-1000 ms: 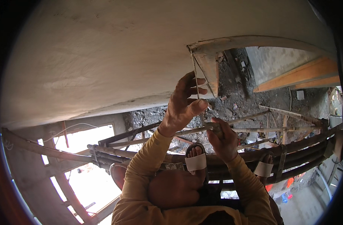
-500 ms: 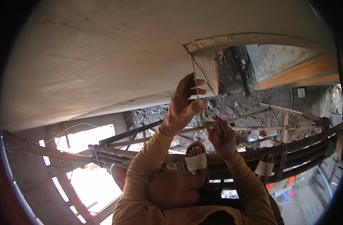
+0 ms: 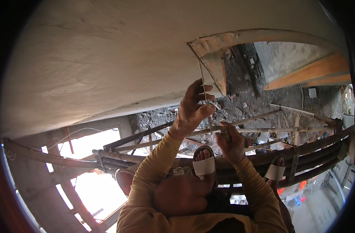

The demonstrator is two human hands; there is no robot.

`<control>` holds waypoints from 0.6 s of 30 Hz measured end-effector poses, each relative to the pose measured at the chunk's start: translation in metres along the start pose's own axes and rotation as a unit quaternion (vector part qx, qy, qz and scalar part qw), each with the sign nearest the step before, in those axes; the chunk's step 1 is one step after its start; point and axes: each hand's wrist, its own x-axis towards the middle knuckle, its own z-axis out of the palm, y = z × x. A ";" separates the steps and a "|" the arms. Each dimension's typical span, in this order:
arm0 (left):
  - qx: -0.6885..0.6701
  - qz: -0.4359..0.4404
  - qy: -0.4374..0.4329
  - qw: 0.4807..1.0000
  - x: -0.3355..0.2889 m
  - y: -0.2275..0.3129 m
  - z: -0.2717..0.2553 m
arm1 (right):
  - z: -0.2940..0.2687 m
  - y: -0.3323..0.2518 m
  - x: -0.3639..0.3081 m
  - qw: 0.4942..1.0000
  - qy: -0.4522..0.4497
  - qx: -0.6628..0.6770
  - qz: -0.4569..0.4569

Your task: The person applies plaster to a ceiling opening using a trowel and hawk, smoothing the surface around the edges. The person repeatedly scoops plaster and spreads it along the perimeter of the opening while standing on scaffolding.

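My left hand point(image 3: 188, 112) is raised beside the lower edge of the plastered wall point(image 3: 107, 66), with its fingers spread and slightly curled. A thin pale cord or strip point(image 3: 201, 71) runs down from near the wooden frame point(image 3: 216, 72) of the wall opening and passes across these fingers. Whether the fingers touch it, I cannot tell. Just right of and below it, my right hand point(image 3: 232, 145) is closed around a wooden-handled tool with a bent metal shank point(image 3: 209, 123). The tool's working end is hidden or seen edge-on near my left thumb.
I squat on bundled poles point(image 3: 259, 160), with sandalled feet point(image 3: 204, 165) on them. Thinner poles point(image 3: 259, 116) cross beyond. Rubble ground point(image 3: 239, 103) lies far below. Orange wooden boards point(image 3: 313, 73) line the opening at right; bright openings point(image 3: 96, 190) show at lower left.
The view has shifted slightly, and the frame sits a little higher in it. My left hand has lowered slightly along the cord; the right keeps its grip on the tool.
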 end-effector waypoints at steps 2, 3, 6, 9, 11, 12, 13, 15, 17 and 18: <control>0.015 0.009 0.003 1.000 0.001 0.008 0.001 | 0.001 -0.003 0.003 1.000 0.004 0.003 -0.027; 0.020 0.010 0.005 1.000 0.001 0.010 0.002 | 0.001 -0.004 0.004 1.000 0.006 0.004 -0.029; 0.029 0.017 0.005 0.999 0.002 0.012 -0.001 | 0.003 -0.008 0.006 0.999 0.008 0.007 -0.031; 0.030 0.018 0.000 0.999 0.005 0.012 -0.002 | 0.003 -0.009 0.008 1.000 0.009 0.005 -0.026; 0.024 0.019 -0.002 1.000 0.006 0.010 -0.002 | 0.004 -0.004 0.009 0.999 0.015 0.002 -0.038; 0.017 0.021 -0.003 1.000 0.006 0.008 -0.001 | 0.004 -0.001 0.009 0.999 0.018 0.000 -0.041; 0.011 0.023 -0.003 1.000 0.007 0.006 -0.001 | 0.005 0.002 0.010 0.999 0.020 0.000 -0.045; 0.006 0.021 -0.007 1.000 0.007 -0.001 -0.002 | 0.006 0.006 0.010 0.999 0.022 0.002 -0.049; 0.001 0.018 -0.009 1.000 0.008 -0.007 -0.003 | 0.006 0.009 0.009 0.999 0.022 0.006 -0.049; -0.001 0.016 -0.009 1.000 0.008 -0.009 -0.004 | 0.006 0.010 0.009 0.999 0.020 0.007 -0.048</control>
